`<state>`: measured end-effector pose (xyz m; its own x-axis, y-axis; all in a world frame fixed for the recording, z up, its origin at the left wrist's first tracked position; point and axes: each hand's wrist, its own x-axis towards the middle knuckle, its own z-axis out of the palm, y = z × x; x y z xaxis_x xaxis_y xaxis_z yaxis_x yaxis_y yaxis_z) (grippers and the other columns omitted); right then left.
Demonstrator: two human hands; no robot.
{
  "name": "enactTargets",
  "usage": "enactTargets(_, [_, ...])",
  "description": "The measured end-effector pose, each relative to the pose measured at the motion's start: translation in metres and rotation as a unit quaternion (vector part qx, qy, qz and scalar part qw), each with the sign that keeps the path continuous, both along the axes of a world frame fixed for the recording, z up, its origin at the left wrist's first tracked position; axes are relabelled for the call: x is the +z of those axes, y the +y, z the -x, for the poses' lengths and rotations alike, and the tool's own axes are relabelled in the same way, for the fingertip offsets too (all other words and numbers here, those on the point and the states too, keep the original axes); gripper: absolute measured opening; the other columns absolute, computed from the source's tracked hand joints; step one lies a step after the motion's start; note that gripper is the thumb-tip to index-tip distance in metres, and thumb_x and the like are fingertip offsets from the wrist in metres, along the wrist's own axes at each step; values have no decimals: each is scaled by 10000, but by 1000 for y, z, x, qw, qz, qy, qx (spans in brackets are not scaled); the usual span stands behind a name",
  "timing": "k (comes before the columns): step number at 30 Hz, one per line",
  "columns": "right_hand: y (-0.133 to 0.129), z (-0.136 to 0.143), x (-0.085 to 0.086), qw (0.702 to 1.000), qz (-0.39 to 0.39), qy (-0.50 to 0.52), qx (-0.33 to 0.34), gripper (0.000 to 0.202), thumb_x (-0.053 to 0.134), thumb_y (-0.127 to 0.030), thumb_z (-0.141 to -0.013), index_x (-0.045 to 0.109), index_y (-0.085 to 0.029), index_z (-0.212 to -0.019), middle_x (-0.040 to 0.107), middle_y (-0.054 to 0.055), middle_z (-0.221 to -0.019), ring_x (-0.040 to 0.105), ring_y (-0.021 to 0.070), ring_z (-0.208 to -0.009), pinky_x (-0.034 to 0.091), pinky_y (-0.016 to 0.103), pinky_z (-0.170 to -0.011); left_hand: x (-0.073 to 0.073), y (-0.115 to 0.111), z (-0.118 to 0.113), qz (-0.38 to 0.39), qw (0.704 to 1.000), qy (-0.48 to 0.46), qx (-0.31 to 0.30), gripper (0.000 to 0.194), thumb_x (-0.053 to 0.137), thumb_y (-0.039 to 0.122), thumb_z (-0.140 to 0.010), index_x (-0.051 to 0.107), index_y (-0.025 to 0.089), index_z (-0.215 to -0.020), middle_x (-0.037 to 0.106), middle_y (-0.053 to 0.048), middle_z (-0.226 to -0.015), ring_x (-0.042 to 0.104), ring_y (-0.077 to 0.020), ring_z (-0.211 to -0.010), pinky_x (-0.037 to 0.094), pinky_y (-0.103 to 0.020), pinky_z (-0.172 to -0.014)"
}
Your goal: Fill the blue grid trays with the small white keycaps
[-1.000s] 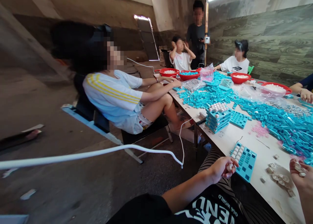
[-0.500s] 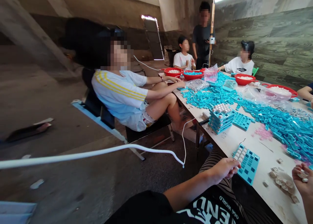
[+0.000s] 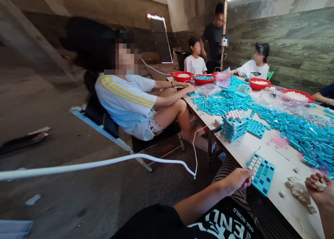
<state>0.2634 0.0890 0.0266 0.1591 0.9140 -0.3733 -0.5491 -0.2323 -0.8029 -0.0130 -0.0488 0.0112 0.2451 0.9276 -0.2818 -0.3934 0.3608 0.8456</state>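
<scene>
A blue grid tray lies at the near edge of the table, with white blocks standing in rows along its left side. My left hand grips the tray's left edge, its fingers closed beside the white blocks. At the right edge of the view, my right hand is curled around several small whitish pieces. Between the tray and my right hand, a small pile of whitish pieces rests on the white tabletop.
A stack of blue trays stands beyond my left hand, near a large heap of blue parts. Red bowls sit farther back. A seated person is at the left; a white cable crosses below.
My right hand has moved slightly left, still curled around the whitish pieces. My left hand remains at the tray. The view has shifted slightly; the far seated person's raised hands have lowered.
</scene>
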Motion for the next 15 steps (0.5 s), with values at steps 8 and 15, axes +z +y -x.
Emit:
enactTargets(8, [-1,-1,0,1000,1,-23,-4,176,417,-134,-747,382,-187,-583,227,-28,-625,250,63,-426,221,191,-334,-2,-1,-1,-10,1000,12,-3,308,510,407,-731,432,169,-551,357,80,-424,239,-33,-368,101,-235,-430])
enactTargets(15, [-1,-1,0,1000,-5,-19,9,185,443,-145,-735,374,-191,-570,212,-31,-607,230,68,-420,188,198,-337,70,-31,16,-202,979,-10,-12,240,547,377,-737,613,148,-704,387,44,-475,320,-59,-450,227,-231,-474])
